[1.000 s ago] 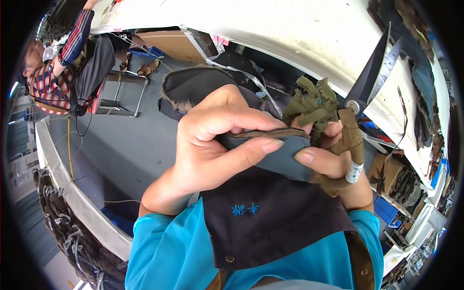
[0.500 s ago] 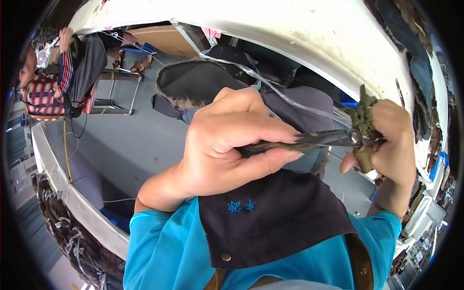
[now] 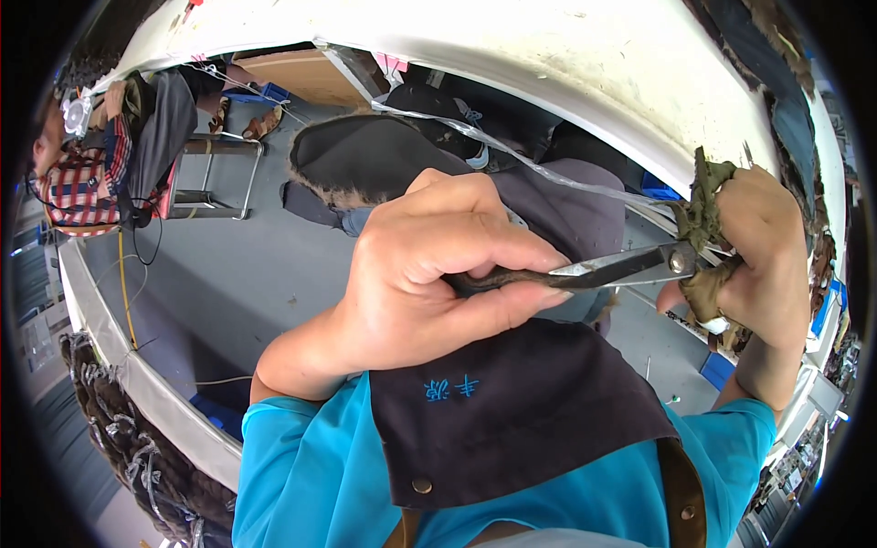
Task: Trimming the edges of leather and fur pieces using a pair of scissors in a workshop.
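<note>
In front of my chest, my left hand [image 3: 420, 274] pinches a thin dark furry strip [image 3: 512, 278] between thumb and fingers. My right hand [image 3: 763, 242] is wrapped round a pair of scissors [image 3: 630, 265], whose handles are bound with olive-green cloth [image 3: 703, 205]. The blades point left, slightly parted, and their tips meet the strip at my left fingertips. Most of the strip is hidden inside my left hand.
A white worktable [image 3: 512, 36] curves across the far side. Below it lies a black fur-edged piece [image 3: 365, 155], with a clear plastic strip [image 3: 548, 173] hanging across. At far left a person [image 3: 87, 187] sits beside a metal-framed stool [image 3: 215, 178]. Dark fur bundles [image 3: 137, 447] lie lower left.
My right hand has moved a little right with the scissors, and the blades have parted slightly. My left hand keeps its pinch on the strip, nearly in place.
</note>
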